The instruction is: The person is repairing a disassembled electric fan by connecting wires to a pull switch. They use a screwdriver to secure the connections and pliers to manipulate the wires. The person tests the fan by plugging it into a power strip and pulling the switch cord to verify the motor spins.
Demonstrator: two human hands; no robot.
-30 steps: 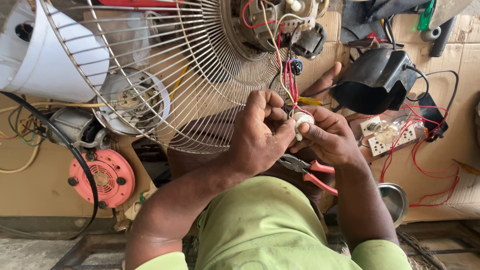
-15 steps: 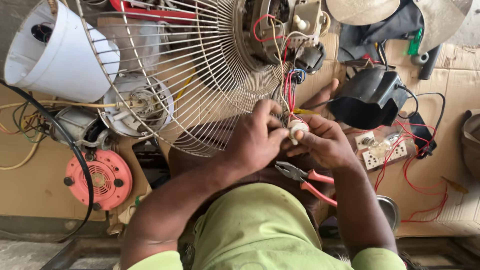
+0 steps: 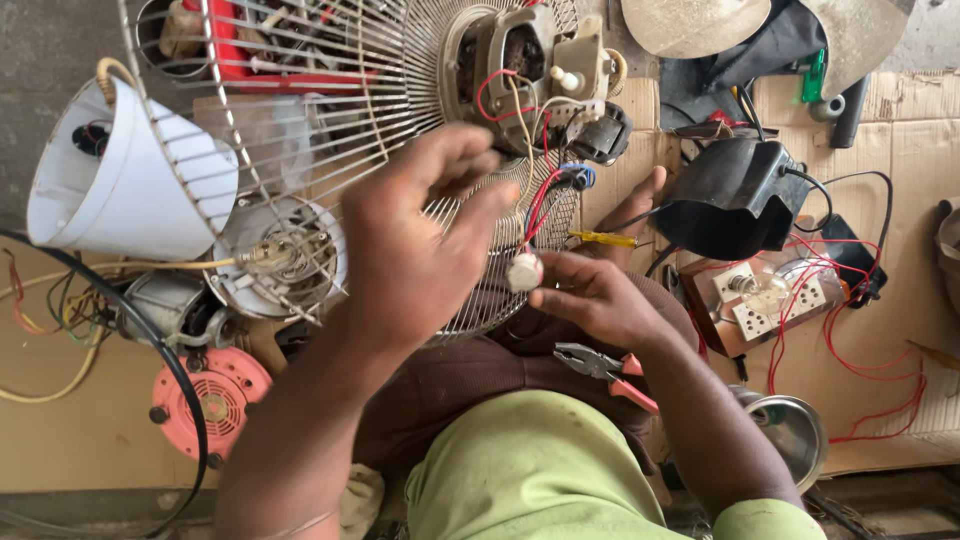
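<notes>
My right hand [image 3: 592, 295] pinches a small round white switch part [image 3: 524, 271] that hangs on red and white wires [image 3: 540, 195] from the fan motor [image 3: 520, 62]. My left hand [image 3: 420, 235] is lifted above the wire fan guard [image 3: 330, 130], fingers loosely spread and holding nothing. The motor sits at the hub of the guard, tilted across my lap. Red-handled pliers [image 3: 605, 370] rest on my thigh just below the right hand.
A white cone-shaped fan housing [image 3: 120, 185] lies at the left, a pink round cover [image 3: 215, 400] below it. A black housing [image 3: 735, 195], a socket board with bulb [image 3: 765, 300], red leads, a steel bowl [image 3: 785, 430] and a yellow screwdriver [image 3: 600, 239] lie on cardboard at the right.
My left hand has let go of the white part and risen up and left over the guard. The right hand keeps hold of the part. The camera has moved closer.
</notes>
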